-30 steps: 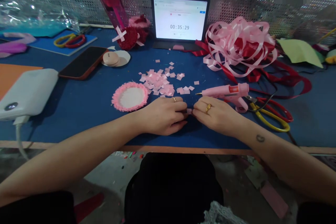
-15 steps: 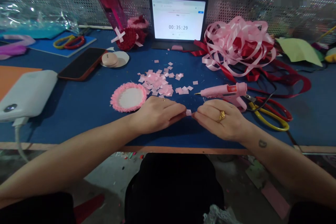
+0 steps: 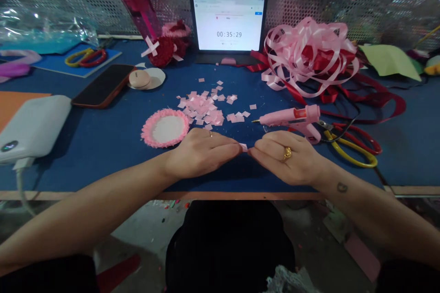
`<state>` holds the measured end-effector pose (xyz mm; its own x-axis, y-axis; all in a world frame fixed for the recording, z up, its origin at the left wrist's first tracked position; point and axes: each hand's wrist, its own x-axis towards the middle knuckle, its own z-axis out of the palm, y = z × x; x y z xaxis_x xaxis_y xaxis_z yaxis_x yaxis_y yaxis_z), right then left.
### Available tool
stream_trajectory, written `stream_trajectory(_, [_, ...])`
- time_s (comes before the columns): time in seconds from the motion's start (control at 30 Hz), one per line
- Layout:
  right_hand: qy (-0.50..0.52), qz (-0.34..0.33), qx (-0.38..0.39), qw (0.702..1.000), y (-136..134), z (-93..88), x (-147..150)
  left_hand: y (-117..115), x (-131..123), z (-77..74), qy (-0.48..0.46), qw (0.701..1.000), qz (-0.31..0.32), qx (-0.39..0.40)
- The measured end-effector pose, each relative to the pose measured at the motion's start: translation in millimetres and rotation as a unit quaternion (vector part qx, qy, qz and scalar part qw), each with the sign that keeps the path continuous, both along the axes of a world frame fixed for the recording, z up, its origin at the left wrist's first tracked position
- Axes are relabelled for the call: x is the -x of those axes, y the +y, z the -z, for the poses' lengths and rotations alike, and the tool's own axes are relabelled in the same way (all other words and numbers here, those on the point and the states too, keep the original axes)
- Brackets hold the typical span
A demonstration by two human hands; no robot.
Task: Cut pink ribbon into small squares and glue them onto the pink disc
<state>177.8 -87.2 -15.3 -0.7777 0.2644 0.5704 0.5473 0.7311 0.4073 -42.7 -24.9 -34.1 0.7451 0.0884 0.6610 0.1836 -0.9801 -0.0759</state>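
Note:
Between my fingertips, low over the front of the blue table, is a small pink ribbon piece. My left hand pinches it from the left, and my right hand, with a gold ring, has its closed fingertips at the right side of it. Just beyond my left hand lies a white disc edged with pink folded ribbon. A heap of pink ribbon squares is spread behind it. Behind my right hand a pink glue gun lies on its side, nozzle pointing left.
Red-and-yellow-handled scissors lie right of the glue gun. Tangled pink ribbon fills the back right. A tablet stands at the back. Leftward are a phone, a white power bank and another pair of scissors.
The ribbon piece has turned and now shows narrower between my fingertips. Both hands keep nearly the same place, and the whole view has shifted slightly.

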Motion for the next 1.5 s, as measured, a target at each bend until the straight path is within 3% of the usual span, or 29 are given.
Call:
stream_trajectory(0.27, [0.062, 0.021, 0.013, 0.998, 1, 1.1, -1, -2, 0, -4.6, -0.016, 1.0, -0.002, -0.006])
stream_trajectory(0.47, [0.176, 0.043, 0.135, 0.974, 6, 6.6, 1, -7, 0, -16.7, -0.009, 1.0, -0.001, 0.019])
stream_trajectory(0.63, [0.212, 0.035, 0.186, 0.959, 6, 7.6, 3, -7, -2, -13.8, -0.017, 0.999, -0.006, 0.032])
stream_trajectory(1.5, [0.186, 0.033, 0.143, 0.972, 5, 8.2, 2, -7, -7, -10.3, -0.031, 0.997, -0.015, 0.066])
